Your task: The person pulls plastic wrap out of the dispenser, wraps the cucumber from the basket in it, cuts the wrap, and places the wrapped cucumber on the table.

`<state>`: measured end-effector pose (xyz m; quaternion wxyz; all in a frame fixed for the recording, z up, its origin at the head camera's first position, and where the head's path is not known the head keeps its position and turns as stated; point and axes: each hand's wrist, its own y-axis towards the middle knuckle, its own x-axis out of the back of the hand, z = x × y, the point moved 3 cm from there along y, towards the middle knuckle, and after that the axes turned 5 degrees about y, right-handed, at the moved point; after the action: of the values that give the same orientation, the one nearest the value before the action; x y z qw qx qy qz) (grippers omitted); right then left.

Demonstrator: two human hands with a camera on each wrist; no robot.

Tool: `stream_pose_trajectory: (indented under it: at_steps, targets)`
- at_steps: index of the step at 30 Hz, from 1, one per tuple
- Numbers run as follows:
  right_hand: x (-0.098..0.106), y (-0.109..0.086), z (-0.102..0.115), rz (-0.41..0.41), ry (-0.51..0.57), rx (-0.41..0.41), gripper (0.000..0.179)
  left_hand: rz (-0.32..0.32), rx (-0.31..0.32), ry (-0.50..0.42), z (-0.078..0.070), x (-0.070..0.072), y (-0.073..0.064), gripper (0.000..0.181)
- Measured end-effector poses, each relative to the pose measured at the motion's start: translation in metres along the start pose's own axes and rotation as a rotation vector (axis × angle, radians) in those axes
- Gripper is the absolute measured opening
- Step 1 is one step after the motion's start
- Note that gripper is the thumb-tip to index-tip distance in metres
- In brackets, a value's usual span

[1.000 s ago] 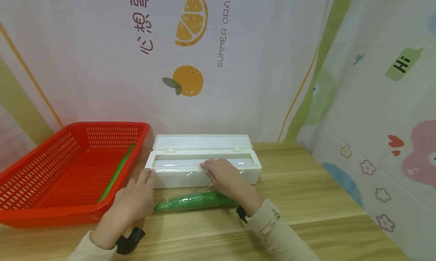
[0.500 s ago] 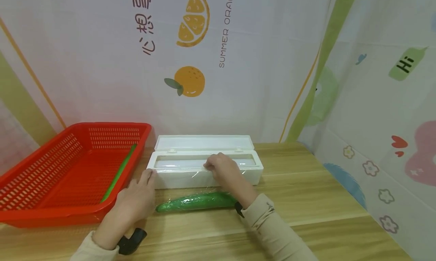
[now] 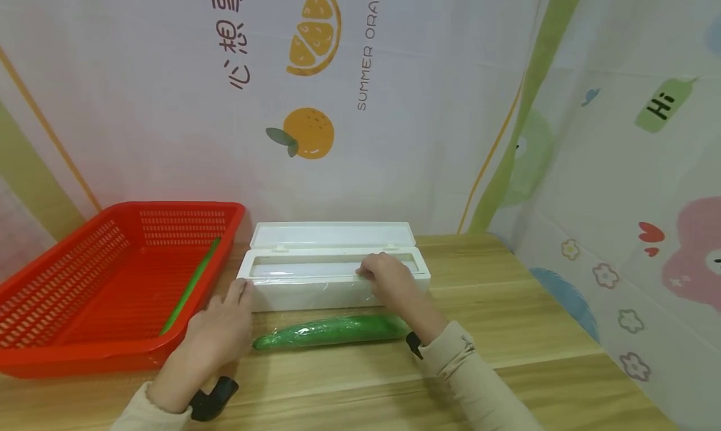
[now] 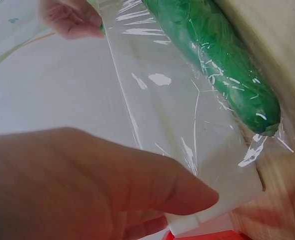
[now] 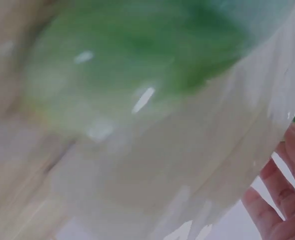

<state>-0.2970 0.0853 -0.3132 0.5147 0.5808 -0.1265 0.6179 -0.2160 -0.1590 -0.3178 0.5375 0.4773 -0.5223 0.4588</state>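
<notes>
A white cling film box (image 3: 315,296) stands on the table with its lid (image 3: 332,234) flipped back and a white roll (image 3: 298,269) inside. My left hand (image 3: 222,324) holds the box's left front corner, thumb (image 4: 182,192) against it. Near the right end of the front rim, my right hand (image 3: 394,287) pinches a small green slider (image 4: 102,30), mostly hidden by the fingers. Clear film (image 4: 160,110) runs down the box front and over a green cucumber (image 3: 332,331), which lies in front of the box. The right wrist view is blurred.
To the left stands a red plastic basket (image 3: 112,356) with a long green item (image 3: 191,287) along its inner right side. The wooden table (image 3: 507,312) extends right of the box. A printed curtain (image 3: 428,137) hangs close behind.
My right hand has slid right along the box's front rim, from near its middle toward its right end. My left hand has stayed at the left corner.
</notes>
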Motion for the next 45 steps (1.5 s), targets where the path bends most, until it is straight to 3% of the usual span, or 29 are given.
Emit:
stream_pose_trajectory:
  at_steps: [9, 21, 31, 39, 45]
  targets:
    - [0.008, -0.012, -0.023, -0.037, 0.005, 0.038, 0.008, 0.003, 0.007, -0.001, 0.003, -0.001, 0.000, 0.077]
    - [0.019, -0.024, -0.036, -0.125, 0.000, 0.154, 0.004, -0.004, 0.004, 0.004, 0.001, -0.002, 0.000, 0.079]
    - [0.027, -0.037, -0.064, -0.158, -0.002, 0.108, 0.011, -0.030, -0.010, -0.004, 0.003, -0.001, -0.001, 0.084]
    - [0.031, -0.046, -0.068, -0.178, -0.073, 0.056, 0.013, -0.032, -0.011, -0.006, 0.002, -0.001, -0.001, 0.082]
    - [0.033, -0.049, -0.069, -0.196, -0.120, 0.067, 0.024, -0.044, -0.017, -0.004, 0.002, -0.001, -0.001, 0.080]
